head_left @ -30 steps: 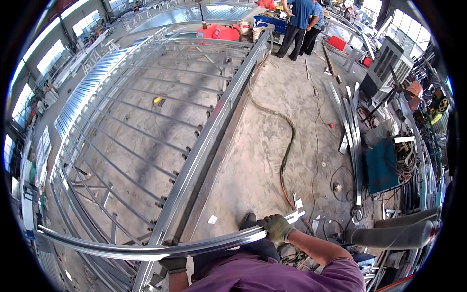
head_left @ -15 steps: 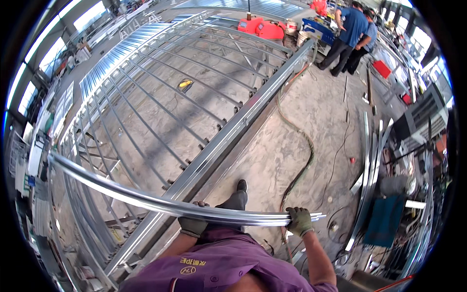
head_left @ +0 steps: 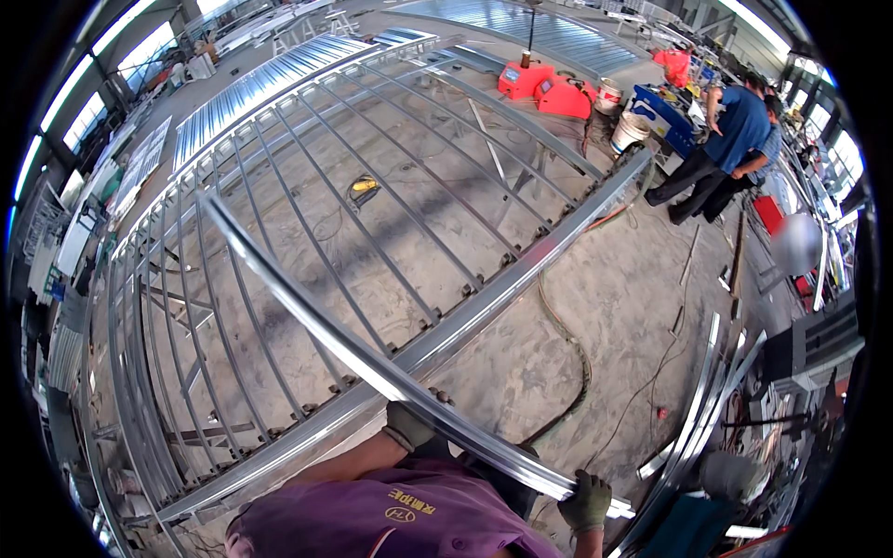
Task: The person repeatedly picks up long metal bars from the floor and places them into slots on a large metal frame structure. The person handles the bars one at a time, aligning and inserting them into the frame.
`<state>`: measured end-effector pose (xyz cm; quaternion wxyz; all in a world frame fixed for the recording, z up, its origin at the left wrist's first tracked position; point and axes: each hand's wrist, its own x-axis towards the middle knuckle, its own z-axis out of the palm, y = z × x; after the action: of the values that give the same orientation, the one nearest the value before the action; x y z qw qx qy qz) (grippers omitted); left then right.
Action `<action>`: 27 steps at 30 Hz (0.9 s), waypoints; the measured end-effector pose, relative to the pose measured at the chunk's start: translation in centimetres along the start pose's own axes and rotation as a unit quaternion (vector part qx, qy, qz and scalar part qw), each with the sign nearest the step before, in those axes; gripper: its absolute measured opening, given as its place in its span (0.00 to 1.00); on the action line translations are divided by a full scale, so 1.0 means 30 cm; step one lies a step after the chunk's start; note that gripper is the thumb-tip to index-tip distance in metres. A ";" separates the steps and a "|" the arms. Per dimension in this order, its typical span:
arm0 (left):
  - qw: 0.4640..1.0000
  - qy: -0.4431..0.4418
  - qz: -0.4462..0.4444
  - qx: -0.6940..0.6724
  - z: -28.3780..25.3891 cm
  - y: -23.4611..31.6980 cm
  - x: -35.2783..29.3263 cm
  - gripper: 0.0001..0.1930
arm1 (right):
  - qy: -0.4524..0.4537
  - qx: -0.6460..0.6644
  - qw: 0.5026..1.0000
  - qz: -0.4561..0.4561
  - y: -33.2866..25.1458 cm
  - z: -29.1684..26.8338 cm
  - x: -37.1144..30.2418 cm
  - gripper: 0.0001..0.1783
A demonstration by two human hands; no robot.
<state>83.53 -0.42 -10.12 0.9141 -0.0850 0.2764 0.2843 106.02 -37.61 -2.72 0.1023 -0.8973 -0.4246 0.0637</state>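
Note:
A bundle of long shiny metal bars (head_left: 353, 353) slants across in front of me, its far end over the large metal frame (head_left: 521, 288). My left hand (head_left: 411, 423), in a dark work glove, grips the bars near my body, fingers curled from below. Close to their near end, my gloved right hand (head_left: 588, 502) is wrapped round them. Beneath the bars lies the frame, a thick side rail with many thin parallel crossbars (head_left: 372, 195) fixed to it by small dark brackets. How many bars I hold cannot be made out.
Two people (head_left: 721, 139) stand at the far right, beside a blue machine (head_left: 665, 116) and white buckets (head_left: 631, 132). Red boxes (head_left: 563, 96) stand past the frame. A hose (head_left: 586, 363) snakes over the floor. Loose metal strips (head_left: 698, 409) lie right; a yellow tool (head_left: 365, 186) lies inside the frame.
The bars have swung from nearly crosswise to a steep slant, their far end moving forward and right over the frame. Both hands keep their grip. My view has turned.

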 end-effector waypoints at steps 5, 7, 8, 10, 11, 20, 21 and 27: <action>0.999 -0.025 0.013 -0.023 0.188 -0.164 0.354 0.19 | -0.005 -0.002 1.000 -0.019 0.303 0.058 0.257 0.29; 0.998 -0.003 0.058 -0.016 0.203 -0.216 0.504 0.19 | -0.001 0.042 0.998 -0.052 0.421 0.082 0.371 0.28; 0.998 0.008 0.066 -0.015 0.227 -0.245 0.553 0.19 | 0.000 0.050 0.997 -0.065 0.488 0.094 0.428 0.27; 0.996 0.073 0.040 -0.019 0.400 -0.322 0.597 0.20 | -0.095 0.048 0.994 -0.020 0.610 0.049 0.554 0.30; 0.995 0.072 0.062 -0.017 0.461 -0.346 0.638 0.20 | -0.135 0.043 0.990 -0.003 0.638 -0.005 0.633 0.32; 0.980 0.018 0.196 0.027 0.456 -0.273 1.124 0.22 | -0.263 0.073 0.961 -0.041 0.727 -0.240 1.347 0.35; 0.976 -0.013 0.214 0.041 0.394 -0.234 1.187 0.22 | -0.283 0.085 0.954 -0.048 0.724 -0.245 1.418 0.35; 0.966 0.085 0.228 -0.086 0.729 -0.258 1.438 0.27 | -0.301 0.038 0.948 -0.094 0.798 -0.244 1.842 0.37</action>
<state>127.49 20.42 -15.81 0.7875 -0.1220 0.3394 0.4997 160.30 -10.53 -2.83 0.0094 -0.7883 -0.5151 0.3366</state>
